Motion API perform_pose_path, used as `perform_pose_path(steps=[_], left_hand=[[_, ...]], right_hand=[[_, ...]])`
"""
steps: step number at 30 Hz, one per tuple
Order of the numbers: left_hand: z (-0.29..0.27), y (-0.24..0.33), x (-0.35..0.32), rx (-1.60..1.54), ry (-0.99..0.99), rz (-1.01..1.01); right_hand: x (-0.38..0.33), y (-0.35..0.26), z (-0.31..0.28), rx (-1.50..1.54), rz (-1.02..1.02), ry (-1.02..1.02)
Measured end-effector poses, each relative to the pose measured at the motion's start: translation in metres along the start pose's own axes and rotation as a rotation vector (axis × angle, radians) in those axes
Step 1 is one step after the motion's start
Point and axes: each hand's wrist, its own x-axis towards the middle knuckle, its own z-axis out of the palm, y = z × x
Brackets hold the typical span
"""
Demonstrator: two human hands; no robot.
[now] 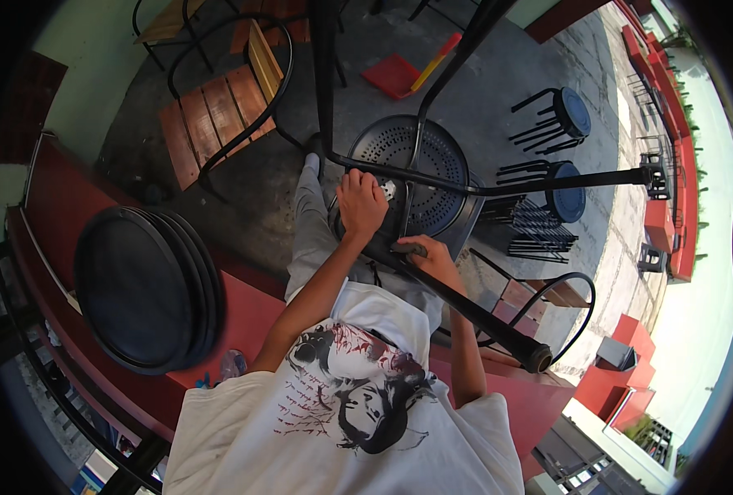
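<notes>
A black metal stool (440, 173) with a round perforated seat lies upside down before me, its legs spreading outward. My left hand (361, 203) has its fingers curled on the stool's frame, beside the crossing bars at the seat's near left. My right hand (434, 260) is closed round a small dark grey pad (410, 248), whose exact kind I cannot make out. That hand rests against the leg (473, 309) that runs toward the lower right. Part of the seat is hidden behind the bars and my hands.
Several round black tops (139, 289) stand stacked on the red ledge (247, 318) at left. A wooden-slatted chair (218, 115) stands far left. A red dustpan (393, 76) lies on the floor ahead. Blue-topped stools (566, 191) lie at right, near another slatted chair (560, 294).
</notes>
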Motion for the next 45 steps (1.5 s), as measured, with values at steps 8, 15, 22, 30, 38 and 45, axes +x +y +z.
perform_pose_path(steps=[8,15,22,30,38,45], left_hand=[[-0.003,0.002,0.002,-0.014,-0.005,-0.015],[-0.003,-0.001,0.002,0.015,0.007,-0.008],[-0.004,0.003,0.003,0.011,0.001,-0.008],[-0.005,0.002,0.002,0.023,0.01,-0.019],[-0.002,0.0,0.002,0.02,0.016,-0.018],[-0.001,0.003,0.003,0.006,0.019,-0.019]], right_hand=[[-0.01,0.031,0.011,0.392,0.123,0.134],[-0.033,0.035,0.018,0.565,0.102,0.056],[-0.025,0.037,0.026,0.465,0.124,0.159],[0.001,-0.013,-0.026,0.087,0.029,-0.063],[0.059,-0.026,-0.018,-0.517,-0.114,-0.496],[0.08,-0.021,-0.025,-0.38,0.034,-0.714]])
